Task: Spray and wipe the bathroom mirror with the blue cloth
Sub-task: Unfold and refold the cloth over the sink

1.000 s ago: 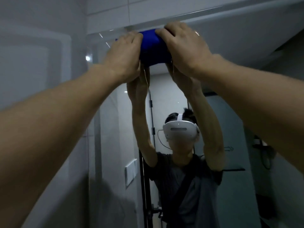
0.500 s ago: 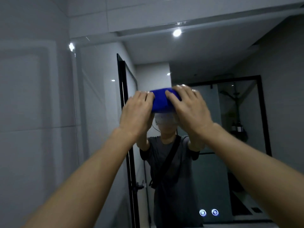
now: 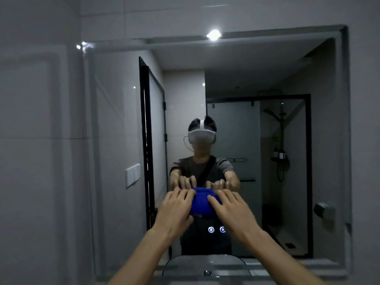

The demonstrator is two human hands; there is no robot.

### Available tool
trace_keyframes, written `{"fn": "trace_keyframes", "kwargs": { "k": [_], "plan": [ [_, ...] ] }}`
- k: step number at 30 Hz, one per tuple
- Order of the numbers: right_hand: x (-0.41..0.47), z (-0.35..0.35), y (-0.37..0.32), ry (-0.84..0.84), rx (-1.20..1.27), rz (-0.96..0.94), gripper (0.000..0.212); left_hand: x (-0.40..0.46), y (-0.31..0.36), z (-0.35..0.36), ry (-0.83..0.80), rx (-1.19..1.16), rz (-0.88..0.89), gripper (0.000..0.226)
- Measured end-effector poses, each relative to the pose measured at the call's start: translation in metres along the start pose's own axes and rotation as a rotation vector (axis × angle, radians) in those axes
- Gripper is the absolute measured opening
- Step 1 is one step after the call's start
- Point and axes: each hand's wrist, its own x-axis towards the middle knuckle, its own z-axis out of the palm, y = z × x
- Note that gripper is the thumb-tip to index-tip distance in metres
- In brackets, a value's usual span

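Nearest, at six o'clock: rim of a basin [image 3: 205,262] with a small tap fitting [image 3: 207,272], just under the mirror's lower edge. Above it, both forearms reaching forward and up. Left hand [image 3: 174,210] at seven o'clock of the blue cloth [image 3: 202,202], fingers straight and spread, pressing flat on its left side. Right hand [image 3: 232,210] at five o'clock of the cloth, fingers likewise straight, pressing its right side. Cloth bunched into a pad between them, held against the bathroom mirror [image 3: 257,182] low in the centre, just above two lit touch icons [image 3: 217,229]. No spray bottle in view. Wiping judged under way, spraying likely done, though no droplets or streaks can be made out in the dim light. Lower centre of the glass being covered; left and right flanks and bottom strip probably left. Farther, in reflection: headset wearer, black-framed door at ten o'clock, glass shower enclosure [image 3: 267,161] at two o'clock, ceiling lamp [image 3: 213,35] at twelve.
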Motion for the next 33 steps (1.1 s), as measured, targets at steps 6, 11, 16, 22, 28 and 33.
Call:
{"fn": "trace_keyframes", "kwargs": {
  "k": [6, 11, 16, 22, 28, 33],
  "plan": [
    [-0.078, 0.005, 0.015, -0.222, 0.501, -0.028, 0.056, -0.057, 0.035, 0.007, -0.156, -0.482, -0.111, 0.038],
    [-0.142, -0.015, 0.01, -0.233, 0.849, 0.116, 0.05, -0.111, 0.074, 0.005, -0.102, -0.874, -0.276, 0.038],
    [-0.199, -0.035, -0.01, -0.185, 1.265, 0.369, 0.041, -0.155, 0.107, 0.003, -0.053, -1.206, -0.456, 0.032],
    [-0.253, -0.041, -0.039, -0.139, 1.63, 0.72, 0.021, -0.205, 0.143, -0.002, -0.138, -1.495, -0.675, 0.016],
    [-0.282, -0.027, -0.057, -0.211, 1.855, 0.922, 0.022, -0.238, 0.162, 0.0, -0.253, -1.666, -0.873, 0.021],
    [-0.288, -0.024, -0.057, -0.215, 1.902, 0.911, 0.029, -0.251, 0.17, 0.006, -0.233, -1.774, -0.969, 0.043]
  ]
}}
